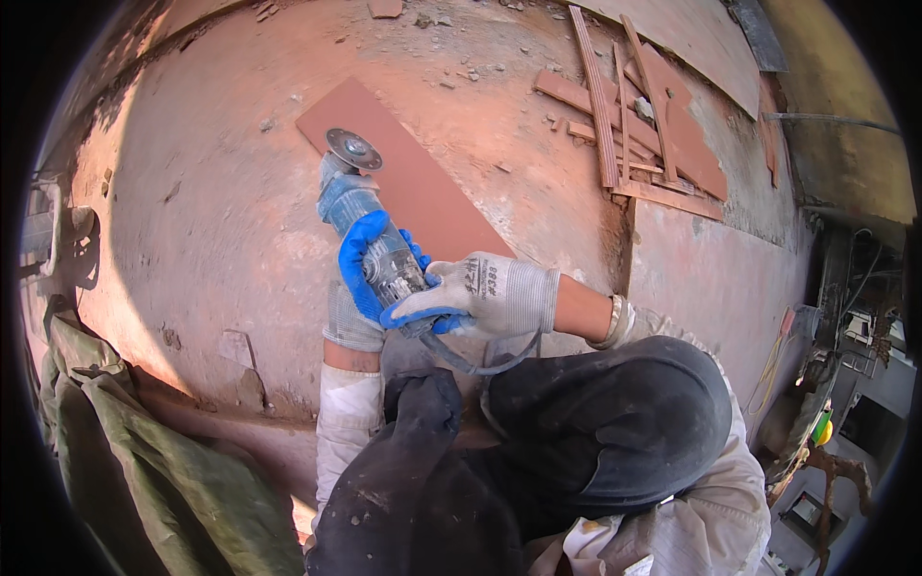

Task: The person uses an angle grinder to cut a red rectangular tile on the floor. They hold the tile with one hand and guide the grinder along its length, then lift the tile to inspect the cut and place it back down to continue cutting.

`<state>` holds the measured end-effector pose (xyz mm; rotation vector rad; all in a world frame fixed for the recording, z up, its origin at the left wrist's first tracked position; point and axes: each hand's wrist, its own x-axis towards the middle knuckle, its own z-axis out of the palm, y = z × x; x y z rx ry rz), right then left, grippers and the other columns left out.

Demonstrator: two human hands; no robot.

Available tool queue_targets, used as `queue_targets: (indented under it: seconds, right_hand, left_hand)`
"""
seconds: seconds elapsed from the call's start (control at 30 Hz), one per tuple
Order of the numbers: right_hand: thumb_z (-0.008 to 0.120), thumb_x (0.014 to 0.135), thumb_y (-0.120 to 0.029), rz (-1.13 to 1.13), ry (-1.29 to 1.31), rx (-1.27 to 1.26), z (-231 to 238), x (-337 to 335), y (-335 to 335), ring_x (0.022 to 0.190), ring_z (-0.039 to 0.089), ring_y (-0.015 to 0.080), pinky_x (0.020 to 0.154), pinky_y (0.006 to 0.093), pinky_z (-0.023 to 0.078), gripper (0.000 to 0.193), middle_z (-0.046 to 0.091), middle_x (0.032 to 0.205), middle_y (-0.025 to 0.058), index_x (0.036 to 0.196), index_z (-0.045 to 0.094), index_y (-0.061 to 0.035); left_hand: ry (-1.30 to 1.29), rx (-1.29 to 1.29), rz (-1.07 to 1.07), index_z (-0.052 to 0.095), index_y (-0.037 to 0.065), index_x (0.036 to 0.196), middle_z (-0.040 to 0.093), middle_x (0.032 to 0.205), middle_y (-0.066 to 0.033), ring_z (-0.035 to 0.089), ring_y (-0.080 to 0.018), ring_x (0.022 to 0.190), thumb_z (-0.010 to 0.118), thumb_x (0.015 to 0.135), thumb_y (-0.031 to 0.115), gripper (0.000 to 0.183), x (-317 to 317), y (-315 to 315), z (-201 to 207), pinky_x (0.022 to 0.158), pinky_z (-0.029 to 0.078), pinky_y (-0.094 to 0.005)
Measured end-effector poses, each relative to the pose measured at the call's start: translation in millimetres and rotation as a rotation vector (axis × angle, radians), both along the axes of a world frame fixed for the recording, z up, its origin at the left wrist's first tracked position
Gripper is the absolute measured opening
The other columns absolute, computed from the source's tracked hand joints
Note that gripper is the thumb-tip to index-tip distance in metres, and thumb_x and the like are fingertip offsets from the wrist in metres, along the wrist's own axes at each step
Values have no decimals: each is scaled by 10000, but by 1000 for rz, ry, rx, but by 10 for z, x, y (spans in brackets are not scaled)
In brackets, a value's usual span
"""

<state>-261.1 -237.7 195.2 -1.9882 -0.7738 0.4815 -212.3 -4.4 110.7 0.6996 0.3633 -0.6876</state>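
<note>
An angle grinder (350, 202), blue at the head and grey and dusty along its body, is held in both my gloved hands. My left hand (357, 274), in a grey glove with a blue palm, wraps round the middle of the body. At the rear end, where the grey cord (480, 370) comes out, my right hand (480, 293) in a matching glove is closed on the tool. The round cutting disc (353, 149) is at the far end, above a long reddish-brown tile (423, 182). Whether the disc touches the tile or spins I cannot tell.
Cut strips and broken tile pieces (653, 125) lie piled at the far right. Small rubble (471, 72) is scattered across the dusty floor at the back. A green tarp (144, 451) drapes at the near left. My bent knee (624, 413) is close below my right forearm.
</note>
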Motion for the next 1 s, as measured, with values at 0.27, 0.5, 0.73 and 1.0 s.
queue_targets:
  seconds: [0.27,0.5,0.73,1.0]
  right_hand:
    - [769,973,-107,-42,31,-71,36,-46,-11,968,741,370,881,461,594,652,701,1140,183,1568,623,-329]
    - [822,938,-83,-110,77,19,39,-87,-108,1190,730,330,974,414,606,709,671,1310,176,1588,552,-175]
    - [914,881,-139,-565,973,584,-345,-57,-14,1266,664,192,1004,339,600,831,656,1313,150,1570,452,-82]
    - [981,713,-361,-498,657,250,213,229,97,1055,763,231,855,353,635,1101,702,1292,212,1582,433,36]
  left_hand:
    - [217,-21,61,670,40,1236,738,1045,-147,765,-336,941,703,1018,265,315,69,-179,208,847,671,-495]
    - [-58,-15,40,636,10,1338,731,1173,-189,764,-325,1104,625,1111,303,371,78,-173,189,1015,660,-523]
    - [-177,74,-13,667,-13,1337,737,1308,-200,745,-328,1231,708,1051,299,425,31,-338,340,1051,632,-499]
    - [-1130,706,-238,569,58,1583,681,1450,-165,683,-326,1338,793,975,111,650,188,-269,626,1133,568,-439]
